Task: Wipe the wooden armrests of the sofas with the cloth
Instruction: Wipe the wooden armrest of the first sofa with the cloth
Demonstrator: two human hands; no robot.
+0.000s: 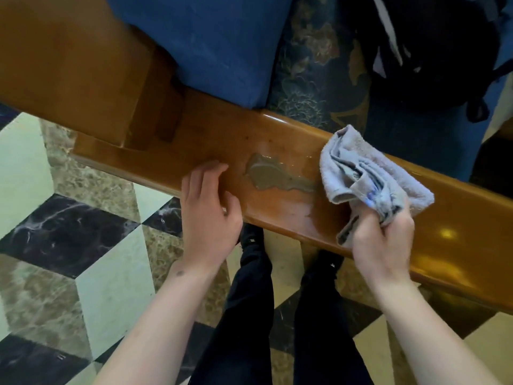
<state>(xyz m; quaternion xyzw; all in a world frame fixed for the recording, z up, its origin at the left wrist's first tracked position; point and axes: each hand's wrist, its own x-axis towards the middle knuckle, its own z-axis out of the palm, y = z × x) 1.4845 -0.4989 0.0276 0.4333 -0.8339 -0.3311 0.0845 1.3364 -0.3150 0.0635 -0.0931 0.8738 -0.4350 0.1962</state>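
R hand [383,245] clamped the grey cloth [366,168] on the wooden armrest [211,134], L hand [208,209] lay open & flat nearby, wet patch [273,173] btw them.

Both forearms are bare with no sleeves showing, the left forearm [155,315] bears a small dark mark near the wrist, and the legs wear black trousers [277,329] and black shoes [251,234].
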